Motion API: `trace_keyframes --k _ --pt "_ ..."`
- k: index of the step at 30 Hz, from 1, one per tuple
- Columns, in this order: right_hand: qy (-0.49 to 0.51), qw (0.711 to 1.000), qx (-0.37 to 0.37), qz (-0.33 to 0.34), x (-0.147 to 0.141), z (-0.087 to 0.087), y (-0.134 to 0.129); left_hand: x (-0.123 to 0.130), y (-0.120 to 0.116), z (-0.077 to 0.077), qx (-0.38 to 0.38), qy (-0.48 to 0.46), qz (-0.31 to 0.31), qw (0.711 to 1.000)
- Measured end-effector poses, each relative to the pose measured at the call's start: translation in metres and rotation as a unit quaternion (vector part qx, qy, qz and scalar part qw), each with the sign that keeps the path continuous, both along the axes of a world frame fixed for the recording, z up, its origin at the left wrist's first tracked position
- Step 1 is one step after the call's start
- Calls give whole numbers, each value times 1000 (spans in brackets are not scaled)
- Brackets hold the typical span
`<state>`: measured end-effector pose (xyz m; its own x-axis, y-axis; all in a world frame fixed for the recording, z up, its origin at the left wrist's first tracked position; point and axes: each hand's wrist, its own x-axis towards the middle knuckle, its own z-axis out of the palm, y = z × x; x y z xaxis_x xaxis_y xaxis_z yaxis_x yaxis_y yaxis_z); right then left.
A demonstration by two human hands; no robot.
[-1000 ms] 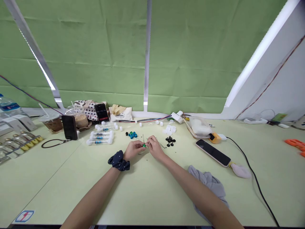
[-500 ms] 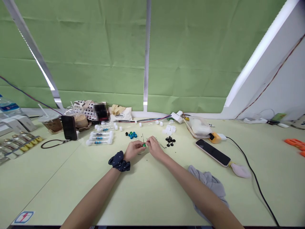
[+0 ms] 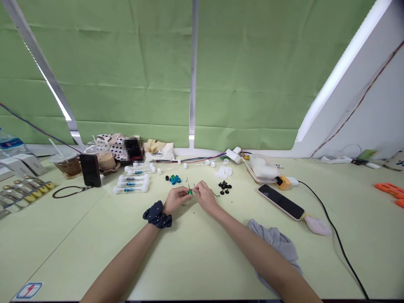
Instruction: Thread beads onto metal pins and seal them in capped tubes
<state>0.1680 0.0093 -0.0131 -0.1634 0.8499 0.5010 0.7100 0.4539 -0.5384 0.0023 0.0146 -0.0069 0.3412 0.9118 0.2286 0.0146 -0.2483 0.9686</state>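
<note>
Between the fingertips of both hands sits a small green bead (image 3: 190, 192), with a thin dark wire (image 3: 187, 183) rising from it. My left hand (image 3: 176, 199), a dark dotted scrunchie (image 3: 157, 214) at its wrist, pinches the bead from the left. My right hand (image 3: 204, 196) is closed at the bead's right side; the small piece in its fingertips is too tiny to make out. Blue and green beads (image 3: 174, 179) lie just beyond my left hand. Black round pieces (image 3: 224, 185) lie to the right of my right hand.
Clear tubes with white caps (image 3: 131, 184) lie at the left, near an upright phone (image 3: 90, 170) and drink cups. White caps (image 3: 223, 171) stand further back. A second phone (image 3: 281, 202), a black cable (image 3: 334, 229) and a grey cloth (image 3: 277, 244) are on the right.
The wire above the green bead leans slightly more to the left. Both hands hold nearly the same pose, and the whole view has shifted a little.
</note>
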Motion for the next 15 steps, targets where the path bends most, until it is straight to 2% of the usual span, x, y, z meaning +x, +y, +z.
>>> trace_keyframes --k 9,15 --pt "36 999 5 31 -2 -2 3 -1 3 -2 50 30 9 998" --pt "52 998 -8 35 -1 1 2 1 2 -2 58 33 7 998"
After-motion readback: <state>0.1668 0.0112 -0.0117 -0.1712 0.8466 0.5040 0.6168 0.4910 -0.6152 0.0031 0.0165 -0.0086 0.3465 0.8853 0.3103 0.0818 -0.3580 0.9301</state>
